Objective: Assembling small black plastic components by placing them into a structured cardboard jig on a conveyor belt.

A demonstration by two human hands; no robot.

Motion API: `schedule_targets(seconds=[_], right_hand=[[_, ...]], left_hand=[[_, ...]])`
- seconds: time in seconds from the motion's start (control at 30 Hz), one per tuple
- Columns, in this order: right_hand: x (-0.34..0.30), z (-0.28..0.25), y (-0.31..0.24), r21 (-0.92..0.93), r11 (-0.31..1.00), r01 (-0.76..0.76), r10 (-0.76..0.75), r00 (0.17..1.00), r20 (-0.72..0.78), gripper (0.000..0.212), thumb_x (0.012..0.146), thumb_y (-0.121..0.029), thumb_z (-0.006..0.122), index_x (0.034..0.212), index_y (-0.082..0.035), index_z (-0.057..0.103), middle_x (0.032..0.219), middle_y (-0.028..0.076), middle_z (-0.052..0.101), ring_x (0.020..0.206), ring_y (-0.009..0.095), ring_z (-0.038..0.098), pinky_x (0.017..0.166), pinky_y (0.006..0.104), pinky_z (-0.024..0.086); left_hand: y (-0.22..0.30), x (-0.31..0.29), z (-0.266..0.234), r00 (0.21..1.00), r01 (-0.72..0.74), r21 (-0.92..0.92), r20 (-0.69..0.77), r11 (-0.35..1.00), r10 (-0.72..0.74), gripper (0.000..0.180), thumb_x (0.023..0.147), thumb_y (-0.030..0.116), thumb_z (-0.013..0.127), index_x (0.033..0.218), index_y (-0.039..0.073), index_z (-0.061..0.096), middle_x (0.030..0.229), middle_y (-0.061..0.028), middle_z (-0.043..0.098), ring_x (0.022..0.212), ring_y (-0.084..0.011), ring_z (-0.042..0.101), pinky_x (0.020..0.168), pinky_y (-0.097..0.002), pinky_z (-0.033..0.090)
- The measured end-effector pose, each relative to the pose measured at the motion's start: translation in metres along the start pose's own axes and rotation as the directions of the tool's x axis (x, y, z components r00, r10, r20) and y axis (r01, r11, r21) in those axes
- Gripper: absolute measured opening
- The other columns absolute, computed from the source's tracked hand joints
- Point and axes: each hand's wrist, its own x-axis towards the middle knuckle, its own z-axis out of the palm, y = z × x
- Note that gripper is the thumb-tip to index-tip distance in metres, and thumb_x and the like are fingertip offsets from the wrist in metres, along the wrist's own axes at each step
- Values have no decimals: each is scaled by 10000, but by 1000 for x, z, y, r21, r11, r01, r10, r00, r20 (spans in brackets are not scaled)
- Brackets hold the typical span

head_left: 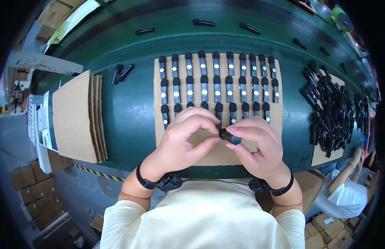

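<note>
Small black microphones with foam tops stand in rows on a brown cardboard sheet point(275, 137), most with a round white spot. Over the sheet's near part, my right hand point(259, 143) pinches one short black microphone point(230, 136) between thumb and fingers, its body tilted down to the right. My left hand point(186, 137) curves beside its left end, thumb and index finger apart, the thumb tip close to it; whether they touch is hard to see. Both hands hide part of the nearest row, including a microphone point(218, 110) just beyond the left fingertips.
A big heap of black microphones point(331, 112) lies on cardboard at the right. Stacked cardboard sheets point(74, 118) lean at the left, with two loose microphones point(122, 73) nearby. Several more lie along the far green strip point(171, 20). Another person point(346, 193) sits at the right.
</note>
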Motion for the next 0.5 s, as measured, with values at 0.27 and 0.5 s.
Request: schedule_targets(seconds=[0.27,0.5], right_hand=[[-32,-51,15,-270,953,-136,142,990,1,287,755,49,742,1006,-9,616,1009,156,683,891,299,665,770,343,532],[-78,-86,42,-585,804,-111,164,986,39,260,733,54,739,918,-7,567,1061,171,654,907,343,652,773,386,538]], left_hand=[[-7,-11,-37,990,54,114,-135,992,-38,150,768,-47,704,884,22,637,1012,-113,667,958,-225,628,873,-317,477],[-20,-16,-59,941,141,114,-324,983,-98,110,823,-68,656,896,2,610,1019,-122,652,963,-207,612,882,-311,466]])
